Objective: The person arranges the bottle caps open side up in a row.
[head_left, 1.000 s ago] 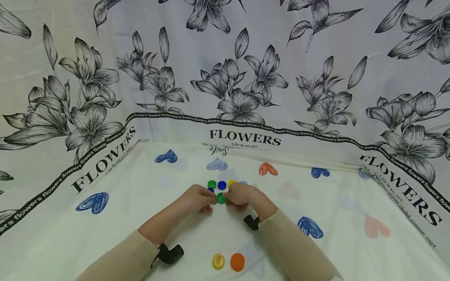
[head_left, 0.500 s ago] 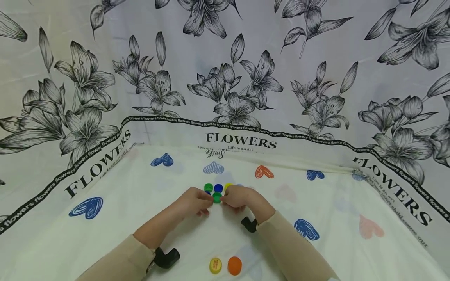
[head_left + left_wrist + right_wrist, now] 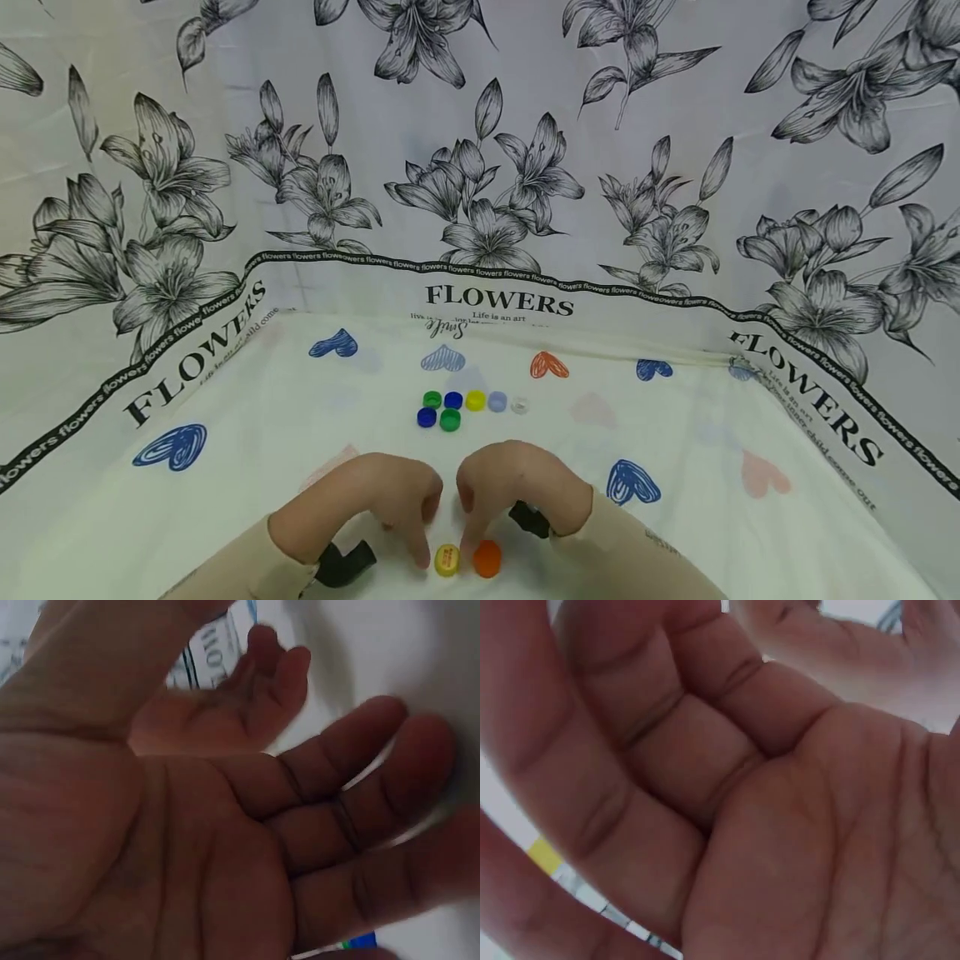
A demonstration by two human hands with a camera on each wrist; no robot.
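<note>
A yellow bottle cap [image 3: 447, 560] with red print lies near the front, beside an orange cap [image 3: 487, 558]. My left hand [image 3: 397, 498] reaches down with its fingertip just left of the yellow cap. A finger of my right hand [image 3: 513, 487] points down into the gap between the two caps. Neither palm holds anything in the wrist views; the fingers are loosely bent. Farther back, a green cap [image 3: 450, 419] sits right of a blue cap [image 3: 427, 417], in front of a row of several caps.
The back row has a green cap [image 3: 432, 400], a blue cap [image 3: 453, 401], a yellow cap [image 3: 476, 401], a pale blue cap [image 3: 497, 402] and a clear cap [image 3: 520, 405]. A heart-printed white cloth [image 3: 675, 533] covers the surface; a flower-printed curtain [image 3: 337, 283] stands behind.
Both hands have left the green cap, which now sits in the front row, and have come back toward the person to the yellow and orange caps. The head view has shifted slightly.
</note>
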